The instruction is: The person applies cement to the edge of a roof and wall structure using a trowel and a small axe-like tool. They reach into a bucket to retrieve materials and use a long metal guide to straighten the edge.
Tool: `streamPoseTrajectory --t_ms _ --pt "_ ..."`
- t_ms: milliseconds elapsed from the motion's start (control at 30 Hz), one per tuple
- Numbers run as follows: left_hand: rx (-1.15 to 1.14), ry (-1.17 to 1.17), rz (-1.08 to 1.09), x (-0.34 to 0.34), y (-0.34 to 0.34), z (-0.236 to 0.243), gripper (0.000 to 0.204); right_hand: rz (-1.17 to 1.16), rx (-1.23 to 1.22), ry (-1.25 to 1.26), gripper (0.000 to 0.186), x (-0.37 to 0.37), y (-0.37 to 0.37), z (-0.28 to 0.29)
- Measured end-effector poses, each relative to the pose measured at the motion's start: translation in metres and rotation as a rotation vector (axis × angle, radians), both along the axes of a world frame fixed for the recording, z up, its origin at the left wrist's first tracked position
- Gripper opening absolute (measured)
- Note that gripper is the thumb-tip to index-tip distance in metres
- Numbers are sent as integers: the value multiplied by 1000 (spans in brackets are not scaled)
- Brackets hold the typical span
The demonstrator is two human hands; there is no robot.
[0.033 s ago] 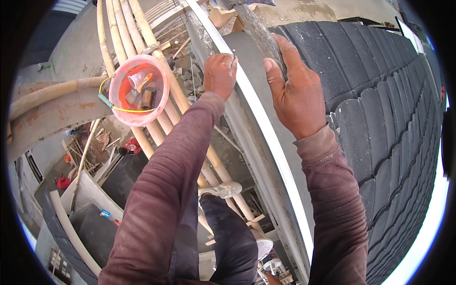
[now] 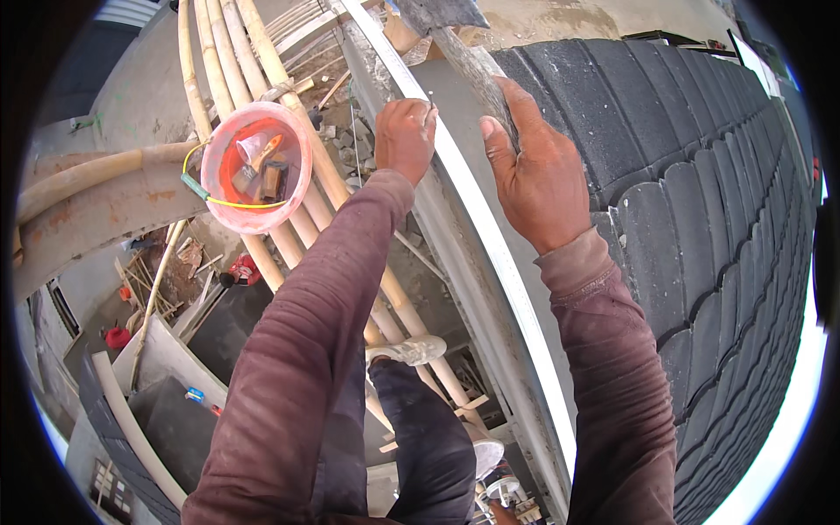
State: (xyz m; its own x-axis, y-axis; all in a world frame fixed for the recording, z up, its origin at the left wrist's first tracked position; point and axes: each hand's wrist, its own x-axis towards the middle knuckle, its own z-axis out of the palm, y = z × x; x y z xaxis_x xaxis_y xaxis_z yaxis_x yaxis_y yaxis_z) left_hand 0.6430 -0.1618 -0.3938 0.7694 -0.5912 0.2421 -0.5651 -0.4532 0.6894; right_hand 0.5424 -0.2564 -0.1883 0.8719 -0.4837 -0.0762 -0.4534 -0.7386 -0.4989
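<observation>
Closed in a pinch, my left hand (image 2: 408, 138) holds a thin nail (image 2: 430, 98) upright at the edge of a long white strip (image 2: 477, 184). My right hand (image 2: 544, 166) is wrapped round the worn grey wooden handle of a hammer (image 2: 472, 66), thumb along its side. The hammer's dark metal head (image 2: 448, 14) is beyond my hands, partly cut off by the top edge of the view. It is apart from the nail. The strip runs along the roof edge, beside dark grey roof tiles (image 2: 691, 236).
Left of me, a pink-red bucket (image 2: 297, 166) holding a paintbrush and small items sits on bamboo poles (image 2: 229, 52). My shoe (image 2: 411, 350) stands on the poles. Rubble and a lower level show below. A curved concrete edge (image 2: 96, 219) lies far left.
The hammer and my right hand have shifted slightly left, and more of the hammer's head now shows. My left hand and the nail have stayed in place.
</observation>
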Motion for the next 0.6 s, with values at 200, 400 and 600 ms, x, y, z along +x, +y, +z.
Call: streamPoseTrajectory --t_ms 200,400,600 --pt "28 -4 -30 5 4 -2 7 -65 42 354 42 -9 0 -18" --pt "46 1 -30 5 6 0 9 -21 74 93 43 -10 2 -12" --pt "40 33 -29 4 8 -1 13 -53 74 448 48 -13 8 -34"
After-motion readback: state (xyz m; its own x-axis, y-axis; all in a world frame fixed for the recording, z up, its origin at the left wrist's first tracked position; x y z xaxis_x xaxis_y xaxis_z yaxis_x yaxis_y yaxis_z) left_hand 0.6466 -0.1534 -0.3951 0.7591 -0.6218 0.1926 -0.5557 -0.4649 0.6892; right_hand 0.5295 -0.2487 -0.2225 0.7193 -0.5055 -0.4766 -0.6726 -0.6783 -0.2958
